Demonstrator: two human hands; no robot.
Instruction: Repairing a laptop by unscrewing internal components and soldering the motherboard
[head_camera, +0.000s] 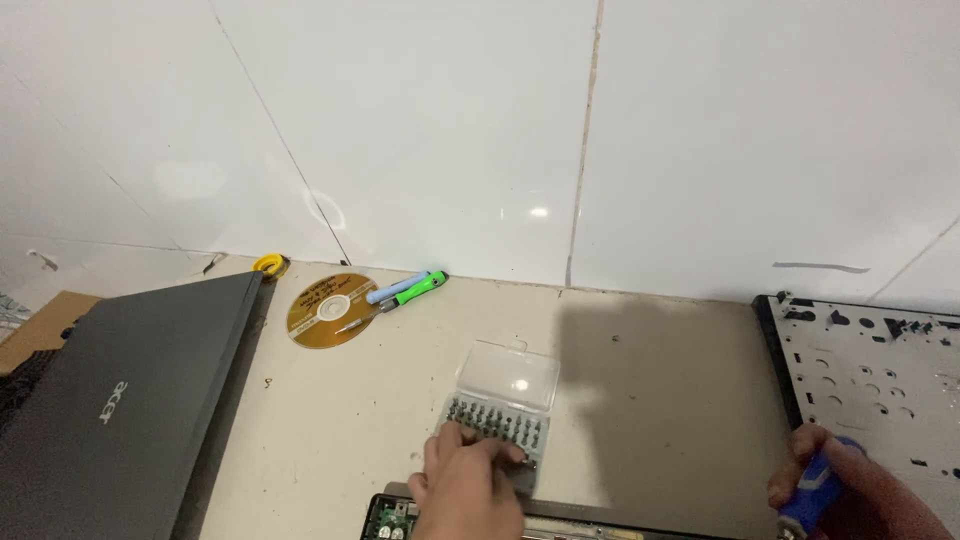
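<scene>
My left hand (468, 485) rests with its fingertips on an open screwdriver bit set (497, 420), whose clear lid (507, 377) is folded back toward the wall. The fingers touch the near row of bits; I cannot tell whether one is pinched. My right hand (850, 495) at the bottom right is closed around a screwdriver with a blue handle (812, 492). Just below the left hand, the edge of an opened device with a green circuit board (385, 520) shows.
A closed dark grey laptop (120, 400) lies at the left. A gold disc (331, 310), a green screwdriver (412, 291) and a pale blue tool (395, 288) lie near the white tiled wall. A perforated light-coloured laptop panel (880, 375) lies at the right. A yellow object (270, 264) sits by the wall.
</scene>
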